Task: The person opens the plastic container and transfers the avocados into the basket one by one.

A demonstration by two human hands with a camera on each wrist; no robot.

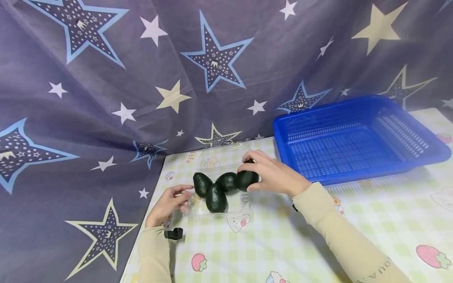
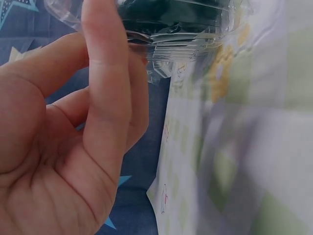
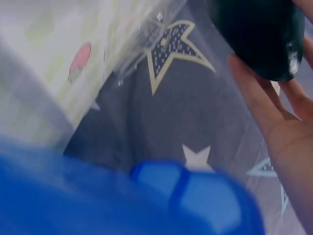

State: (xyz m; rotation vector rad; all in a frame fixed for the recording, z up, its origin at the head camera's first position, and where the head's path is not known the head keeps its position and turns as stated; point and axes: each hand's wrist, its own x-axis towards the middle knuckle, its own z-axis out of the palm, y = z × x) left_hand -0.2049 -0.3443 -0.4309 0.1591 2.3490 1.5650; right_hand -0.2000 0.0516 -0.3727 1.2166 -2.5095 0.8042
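A clear plastic clamshell box (image 1: 240,210) lies on the table with its lid (image 1: 212,152) folded back toward the curtain. Dark green avocados sit in it: one at the left (image 1: 201,184), one at the front (image 1: 216,199) and one in the middle (image 1: 226,182). My right hand (image 1: 274,173) grips another avocado (image 1: 246,181) at the box's right side, thumb on the near side and fingers over the top; the right wrist view shows this avocado (image 3: 261,36) too. My left hand (image 1: 171,203) is at the box's left edge, fingers loosely bent; whether they touch it is unclear.
A blue plastic basket (image 1: 339,177) with lattice walls stands at the back right, its inside bare. A checked cloth (image 1: 304,243) covers the table. Behind hangs a dark curtain (image 1: 116,86) with stars. A black strap mount (image 1: 174,234) sits at the left wrist.
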